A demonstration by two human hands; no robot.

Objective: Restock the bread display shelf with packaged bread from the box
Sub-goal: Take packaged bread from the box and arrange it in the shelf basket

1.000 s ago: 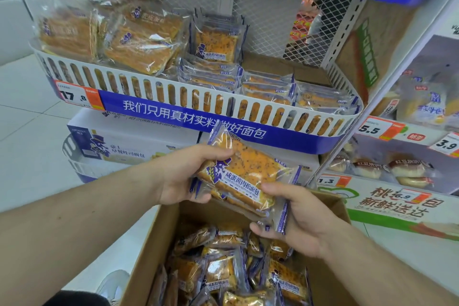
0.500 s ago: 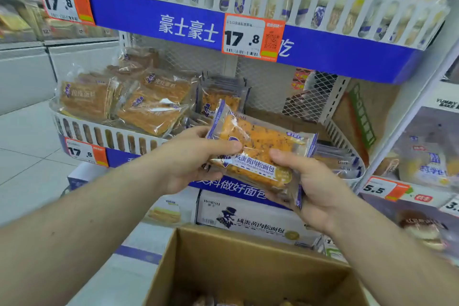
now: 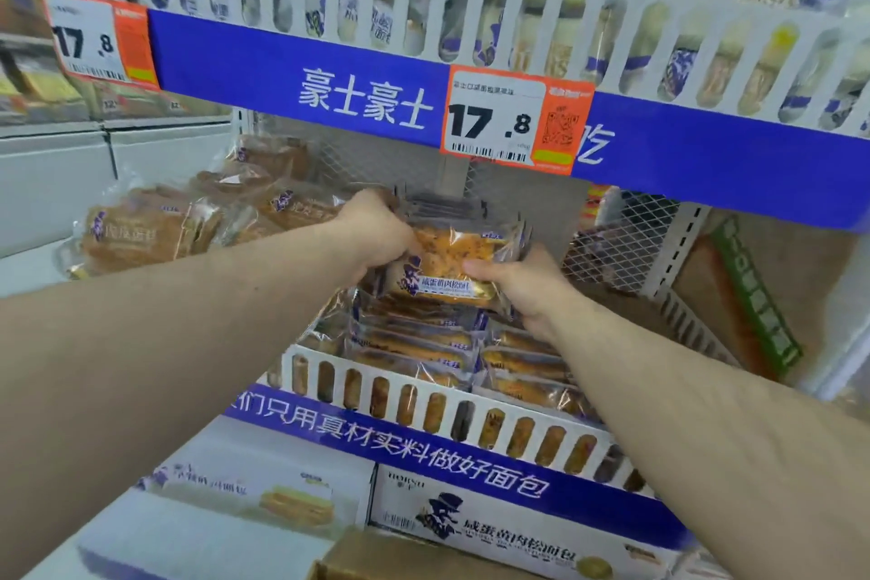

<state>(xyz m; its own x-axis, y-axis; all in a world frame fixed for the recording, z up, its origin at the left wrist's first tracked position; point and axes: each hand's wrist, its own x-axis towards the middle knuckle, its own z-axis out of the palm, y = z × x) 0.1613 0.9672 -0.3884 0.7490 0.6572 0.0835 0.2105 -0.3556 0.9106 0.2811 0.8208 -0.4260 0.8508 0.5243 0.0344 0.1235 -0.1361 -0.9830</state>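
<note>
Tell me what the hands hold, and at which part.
Both grip one bread pack: the left hand at its left end, the right hand at its right end, thumb on its front.

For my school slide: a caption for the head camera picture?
Both hands set a bread packet onto the shelf stack.

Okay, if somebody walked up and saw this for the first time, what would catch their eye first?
Probably the two hands in the middle: the left hand and right hand share a grip on a bread packet, holding it over the rows of packets on the middle shelf. Next, the orange price tag reading 17.8 on the blue strip of the shelf above.
</note>
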